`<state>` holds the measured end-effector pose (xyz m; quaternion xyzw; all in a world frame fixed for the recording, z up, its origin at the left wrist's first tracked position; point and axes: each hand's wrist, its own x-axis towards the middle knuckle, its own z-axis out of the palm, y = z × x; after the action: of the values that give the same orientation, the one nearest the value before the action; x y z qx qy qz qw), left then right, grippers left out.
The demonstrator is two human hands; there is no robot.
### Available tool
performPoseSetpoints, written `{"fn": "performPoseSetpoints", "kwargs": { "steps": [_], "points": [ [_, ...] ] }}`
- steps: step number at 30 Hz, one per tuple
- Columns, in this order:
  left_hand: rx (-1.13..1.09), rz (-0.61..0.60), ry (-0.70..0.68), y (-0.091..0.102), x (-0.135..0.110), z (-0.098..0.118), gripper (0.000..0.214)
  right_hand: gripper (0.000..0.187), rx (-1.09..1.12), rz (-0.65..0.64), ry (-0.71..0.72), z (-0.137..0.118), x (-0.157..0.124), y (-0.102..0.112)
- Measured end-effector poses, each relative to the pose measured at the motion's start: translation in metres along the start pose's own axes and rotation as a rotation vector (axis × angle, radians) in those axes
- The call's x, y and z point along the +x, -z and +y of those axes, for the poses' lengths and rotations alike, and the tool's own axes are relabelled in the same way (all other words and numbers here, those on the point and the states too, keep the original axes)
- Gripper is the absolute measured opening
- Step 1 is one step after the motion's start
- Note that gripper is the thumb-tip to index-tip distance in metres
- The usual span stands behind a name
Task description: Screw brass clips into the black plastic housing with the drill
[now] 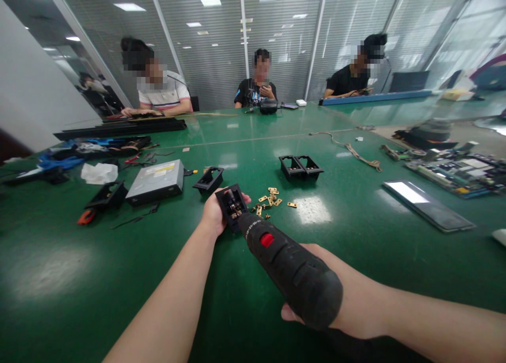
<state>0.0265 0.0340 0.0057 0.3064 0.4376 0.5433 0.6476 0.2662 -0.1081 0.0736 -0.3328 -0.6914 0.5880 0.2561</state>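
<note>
My left hand (214, 214) is closed around a black plastic socket box (223, 197), tilted up off the table with its open side toward me. Brass-coloured metal pieces show inside it. In my right hand (322, 257) is a black cordless drill (290, 265) with a red switch on top, its front end at the lower right edge of the box. The drill hides its own tip and most of my right fingers. Just beyond, several small brass plates (272, 198) lie loose on the green table (158, 284).
More black boxes (301, 166) stand beyond the brass plates, and another box (208, 180) sits beside a silver disc drive (156, 181). A phone (429, 205) and circuit boards (466, 168) lie at right. Three people sit along the far side.
</note>
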Motion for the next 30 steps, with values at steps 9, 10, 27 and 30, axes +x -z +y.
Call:
{"fn": "performPoseSetpoints", "kwargs": {
  "steps": [9,10,27,30],
  "points": [
    [0.025,-0.007,-0.002,-0.0003,-0.0005,0.0003,0.043,0.037,-0.003,-0.015,-0.023,-0.0012,0.0008,-0.0003],
    [0.027,0.001,0.0,-0.0009,-0.0008,0.0007,0.043,0.038,-0.003,-0.012,-0.025,-0.0014,0.0008,-0.0002],
    [-0.056,0.054,0.038,-0.0027,-0.002,0.0015,0.037,0.042,-0.03,-0.011,0.012,-0.0008,0.0009,0.0006],
    [-0.046,0.058,0.036,-0.003,-0.0019,0.0016,0.037,0.035,-0.032,-0.012,0.001,-0.0016,0.0016,0.0007]
  ]
}}
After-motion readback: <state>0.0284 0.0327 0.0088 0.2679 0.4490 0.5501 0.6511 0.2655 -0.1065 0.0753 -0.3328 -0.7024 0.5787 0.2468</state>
